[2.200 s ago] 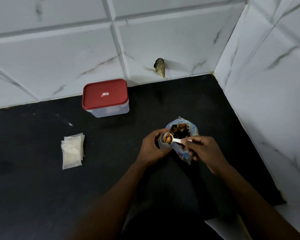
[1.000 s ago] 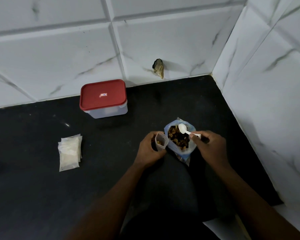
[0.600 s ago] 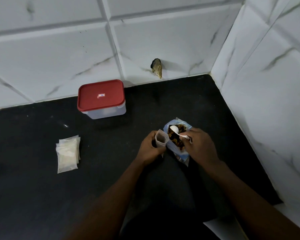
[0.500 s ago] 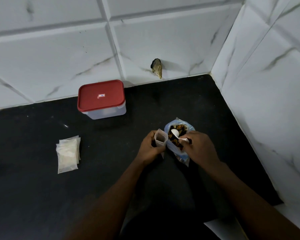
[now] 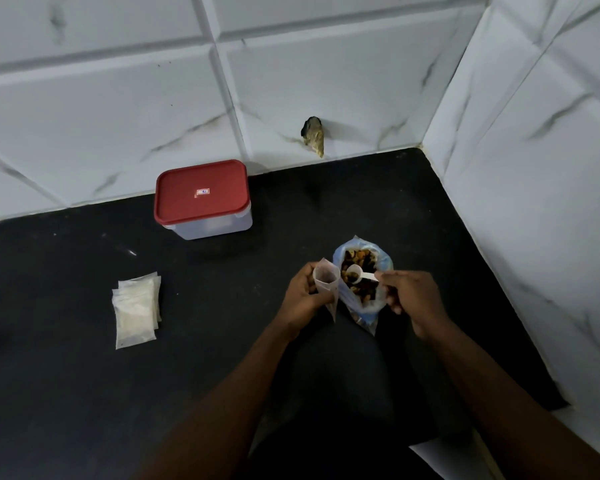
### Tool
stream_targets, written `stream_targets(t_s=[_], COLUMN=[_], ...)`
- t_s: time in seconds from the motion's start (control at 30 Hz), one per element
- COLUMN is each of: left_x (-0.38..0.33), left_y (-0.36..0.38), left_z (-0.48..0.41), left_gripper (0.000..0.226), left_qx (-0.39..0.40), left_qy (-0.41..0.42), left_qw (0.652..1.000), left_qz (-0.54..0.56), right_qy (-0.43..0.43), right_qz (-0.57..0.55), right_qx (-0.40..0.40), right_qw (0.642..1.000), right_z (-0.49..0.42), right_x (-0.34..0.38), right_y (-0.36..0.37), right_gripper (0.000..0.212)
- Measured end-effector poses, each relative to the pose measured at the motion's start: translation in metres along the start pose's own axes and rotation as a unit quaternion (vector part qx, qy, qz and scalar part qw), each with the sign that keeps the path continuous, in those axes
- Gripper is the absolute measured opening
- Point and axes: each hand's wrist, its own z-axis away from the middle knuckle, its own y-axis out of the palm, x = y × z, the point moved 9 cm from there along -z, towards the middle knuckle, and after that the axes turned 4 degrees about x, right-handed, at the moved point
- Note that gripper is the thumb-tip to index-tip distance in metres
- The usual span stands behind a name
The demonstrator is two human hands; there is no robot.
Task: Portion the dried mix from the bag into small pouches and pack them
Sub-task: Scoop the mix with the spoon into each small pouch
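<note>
An open bluish plastic bag (image 5: 381, 265) of dark and orange dried mix stands on the black counter. My left hand (image 5: 303, 294) holds a small clear pouch (image 5: 326, 280) upright with its mouth open, touching the bag's left side; a little mix shows inside it. My right hand (image 5: 413, 299) grips the handle of a small white spoon (image 5: 355, 273), whose bowl is down inside the bag on the mix. A small stack of flat whitish pouches (image 5: 136, 308) lies on the counter to the left.
A clear box with a red lid (image 5: 201, 197), shut, stands against the back tiled wall. A tiled side wall (image 5: 534, 202) closes the counter on the right. A small dark and yellowish lump (image 5: 314, 135) sticks to the back wall.
The spoon left the pouch's mouth empty, moved right over the bag and dipped into the mix. My left hand kept the pouch beside the bag.
</note>
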Motion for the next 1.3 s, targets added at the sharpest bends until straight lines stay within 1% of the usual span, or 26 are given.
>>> stream_targets(t_s=[0.1, 0.2, 0.33, 0.43, 0.6, 0.7, 0.77, 0.9, 1.03, 1.13, 1.2, 1.3], left_x=[0.000, -0.001, 0.002, 0.003, 0.006, 0.006, 0.005, 0.003, 0.002, 0.002, 0.001, -0.002], left_y=[0.001, 0.002, 0.001, 0.000, -0.003, -0.005, -0.006, -0.006, -0.008, -0.010, -0.011, -0.012], left_z=[0.000, -0.001, 0.001, 0.001, -0.001, 0.000, 0.000, -0.002, -0.004, -0.004, -0.004, -0.003], left_gripper=[0.045, 0.045, 0.045, 0.046, 0.048, 0.048, 0.048, 0.050, 0.058, 0.058, 0.058, 0.058], left_qx=[0.009, 0.015, 0.015, 0.015, 0.009, -0.003, -0.007, -0.013, -0.038, -0.043, -0.040, -0.039], left_qy=[-0.004, -0.006, -0.006, -0.005, -0.001, 0.004, 0.012, 0.034, 0.057, 0.062, 0.066, 0.078], left_qw=[1.000, 1.000, 1.000, 1.000, 1.000, 1.000, 1.000, 0.998, 0.992, 0.990, 0.990, 0.989], left_qz=[0.015, 0.017, 0.021, 0.025, 0.018, 0.014, -0.009, -0.057, -0.103, -0.117, -0.115, -0.118], right_qy=[0.000, -0.005, 0.059, 0.091, 0.121, 0.128, 0.131, 0.123, 0.106, 0.089, 0.071, 0.012], right_qz=[-0.031, -0.027, -0.062, -0.111, -0.211, -0.233, -0.246, -0.267, -0.279, -0.285, -0.264, -0.167], right_qx=[-0.013, -0.019, 0.006, 0.027, 0.026, 0.039, 0.050, 0.075, 0.097, 0.119, 0.139, 0.156], right_qw=[0.999, 0.999, 0.996, 0.989, 0.970, 0.963, 0.959, 0.953, 0.949, 0.947, 0.952, 0.974], right_z=[0.002, 0.005, 0.008, 0.009, 0.012, 0.015, 0.016, 0.016, 0.018, 0.022, 0.026, 0.031], right_x=[0.000, 0.006, -0.005, -0.011, -0.010, -0.014, -0.017, -0.016, -0.010, -0.003, 0.003, 0.011], right_y=[0.004, 0.012, 0.008, 0.009, 0.016, 0.014, 0.010, 0.007, 0.006, 0.007, 0.010, 0.015], right_gripper=[0.011, 0.009, 0.014, 0.016, 0.014, 0.015, 0.015, 0.018, 0.022, 0.016, 0.009, 0.014])
